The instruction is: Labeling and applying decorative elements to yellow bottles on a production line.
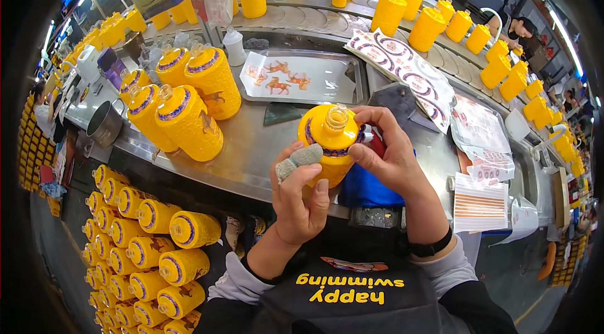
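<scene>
A yellow bottle [336, 129] with a clear threaded neck stands upright in front of me on the metal worktable [251, 167]. A dark patterned band runs round its shoulder. My right hand [390, 151] grips the bottle's right side between thumb and fingers. On the other side, my left hand [299, 192] has its fingers bent against the bottle. A grey cloth cover [302, 161] wraps one finger of that hand and lies against the band. Behind my right hand, a small bottle with a white cap is partly hidden. Blue cloth [377, 192] lies beneath that hand.
Several banded yellow bottles [214, 85] stand at left. A metal tray [343, 85] holds a sheet of horse decals [277, 79]. Decal sheets [402, 63] lie at right. Beyond runs a conveyor [314, 19] with yellow bottles; stacked bottles [182, 265] fill the lower left.
</scene>
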